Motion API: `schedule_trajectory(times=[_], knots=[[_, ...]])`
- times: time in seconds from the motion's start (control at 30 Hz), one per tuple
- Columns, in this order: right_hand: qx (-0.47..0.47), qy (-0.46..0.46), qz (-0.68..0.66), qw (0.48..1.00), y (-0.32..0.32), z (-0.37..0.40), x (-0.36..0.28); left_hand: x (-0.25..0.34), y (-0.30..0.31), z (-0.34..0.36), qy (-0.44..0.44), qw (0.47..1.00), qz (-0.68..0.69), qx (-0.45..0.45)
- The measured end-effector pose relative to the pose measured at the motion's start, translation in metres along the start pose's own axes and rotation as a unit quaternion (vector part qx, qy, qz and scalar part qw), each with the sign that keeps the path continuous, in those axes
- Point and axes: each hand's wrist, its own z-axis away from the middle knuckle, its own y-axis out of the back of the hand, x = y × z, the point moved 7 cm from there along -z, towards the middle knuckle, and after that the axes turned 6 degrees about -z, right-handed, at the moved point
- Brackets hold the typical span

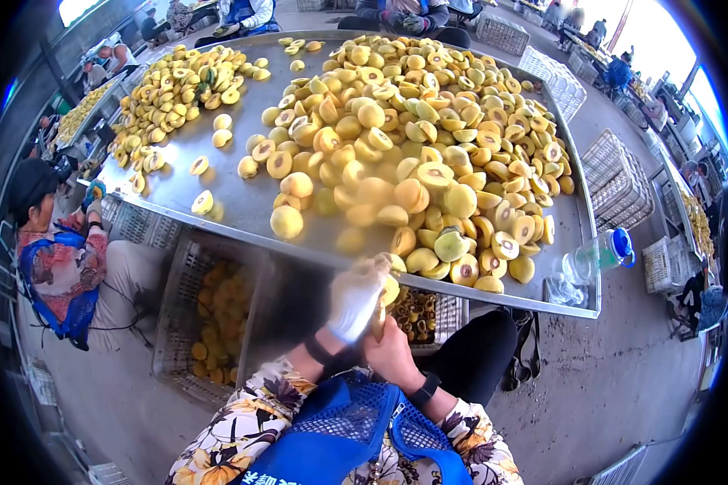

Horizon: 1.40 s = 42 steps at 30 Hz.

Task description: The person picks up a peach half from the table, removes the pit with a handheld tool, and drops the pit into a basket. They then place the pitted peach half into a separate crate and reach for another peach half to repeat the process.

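Observation:
Just below the table's near edge, my left hand (357, 301) wears a white glove, smeared by motion, and is closed on a yellow peach half (390, 290). Right beside it my bare right hand (391, 352) makes a fist around a thin brownish tool (378, 320), whose working end is hidden by the glove and fruit. Both hands are close together in front of my blue apron (332, 428). A large heap of halved yellow peaches (429, 145) covers the metal table (251, 194) beyond them, many showing brown pit hollows or pits.
Under the table stand a crate of peach halves (170, 323) at left and a crate of dark pits (453, 319) behind my hands. A clear bottle with a blue lid (615, 249) lies at the right corner. A co-worker (65, 259) sits at left; stacked crates (615, 178) stand right.

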Motion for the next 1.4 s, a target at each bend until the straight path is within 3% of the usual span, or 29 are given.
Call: schedule_trajectory(times=[0.1,0.17,0.23,0.27,0.4,0.43,0.5,0.57,0.63,0.67,0.77,0.83,0.93,1.03,1.07,1.1,1.17,1.27,1.37,1.4], knots=[[-0.049,-0.086,-0.116,0.988,-0.009,-0.003,0.021,0.001,0.003,-0.007,-0.173,0.985,-0.022,-0.021],[-0.016,-0.038,-0.06,0.997,-0.003,-0.001,0.011,-0.02,-0.001,-0.019,-0.165,0.985,0.035,-0.036],[-0.007,-0.016,0.004,1.0,0.001,0.003,0.005,-0.025,-0.006,-0.017,-0.042,0.987,0.131,-0.078],[-0.014,-0.017,0.039,0.999,0.002,0.003,0.004,-0.027,-0.006,-0.018,-0.028,0.986,0.147,-0.069],[-0.024,0.017,0.103,0.994,0.001,0.001,0.006,-0.033,-0.006,-0.02,-0.134,0.98,0.136,-0.059],[-0.019,0.002,0.074,0.997,0.001,0.001,0.007,-0.063,-0.007,-0.037,-0.16,0.977,0.122,-0.067],[-0.008,-0.025,0.016,1.0,0.004,-0.002,0.01,-0.06,-0.005,-0.038,-0.184,0.972,0.106,-0.101],[-0.02,-0.021,-0.013,1.0,0.006,-0.003,0.009,-0.003,0.001,-0.01,-0.177,0.967,0.102,-0.151],[-0.032,-0.014,-0.043,0.998,0.007,-0.006,0.006,-0.015,0.01,-0.011,-0.176,0.978,0.034,-0.107],[-0.038,0.012,-0.014,0.999,0.004,-0.006,0.003,-0.041,0.009,-0.02,-0.165,0.977,0.089,-0.099],[-0.102,-0.05,-0.131,0.985,-0.013,-0.006,0.02,-0.037,0.011,-0.009,-0.091,0.989,0.107,-0.036],[-0.144,-0.138,-0.198,0.96,-0.01,0.003,0.005,-0.043,0.011,-0.007,-0.003,0.988,0.153,-0.015],[-0.172,-0.225,-0.264,0.922,-0.012,0.009,0.002,-0.03,0.007,-0.001,-0.051,0.993,0.107,-0.014],[-0.167,-0.263,-0.305,0.9,-0.017,0.011,0.01,-0.04,0.005,-0.004,-0.022,0.995,0.08,-0.053],[-0.164,-0.272,-0.316,0.894,-0.02,0.012,0.015,-0.049,0.006,-0.011,-0.088,0.992,0.065,-0.057],[-0.148,-0.25,-0.278,0.915,-0.02,0.011,0.018,-0.07,0.004,-0.024,-0.155,0.985,0.05,-0.06],[-0.119,-0.202,-0.197,0.952,-0.021,0.011,0.019,-0.077,0.002,-0.025,-0.162,0.98,0.065,-0.096],[-0.069,-0.048,0.034,0.996,-0.016,0.008,0.014,-0.066,0.0,-0.014,-0.019,0.955,0.232,-0.182],[-0.072,-0.026,0.097,0.992,-0.017,0.007,0.012,-0.06,0.007,-0.011,-0.105,0.957,0.235,-0.132],[-0.076,-0.029,0.109,0.991,-0.017,0.007,0.009,-0.06,0.01,-0.008,-0.046,0.97,0.221,-0.089]])
